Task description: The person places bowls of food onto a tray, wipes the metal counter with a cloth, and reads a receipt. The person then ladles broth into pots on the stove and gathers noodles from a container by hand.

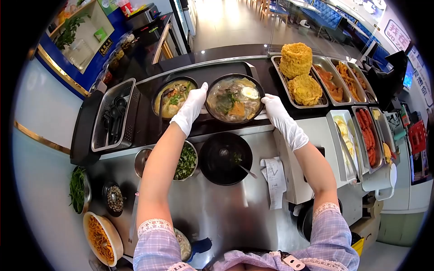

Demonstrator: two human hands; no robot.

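Both my hands wear white gloves and hold a black bowl of soup (234, 98) by its rim, over the dark raised counter. Noodles, greens and a halved egg show in the soup. My left hand (192, 107) grips the bowl's left side, and my right hand (281, 118) grips its right side. Just left of my left hand, a second soup bowl (172, 103) with a black spoon (162, 108) in it rests on a dark tray (217, 68). Below the held bowl, an empty-looking black bowl (224, 158) with a few green bits and a spoon sits on the steel worktop.
A metal bin of black ladles (131, 86) stands left. Trays with stacked fried rounds (296, 61), meats and sausages (364, 135) line the right. Chopped greens (186, 162), a bowl of orange shreds (100, 239) and paper receipts (274, 180) lie on the lower worktop.
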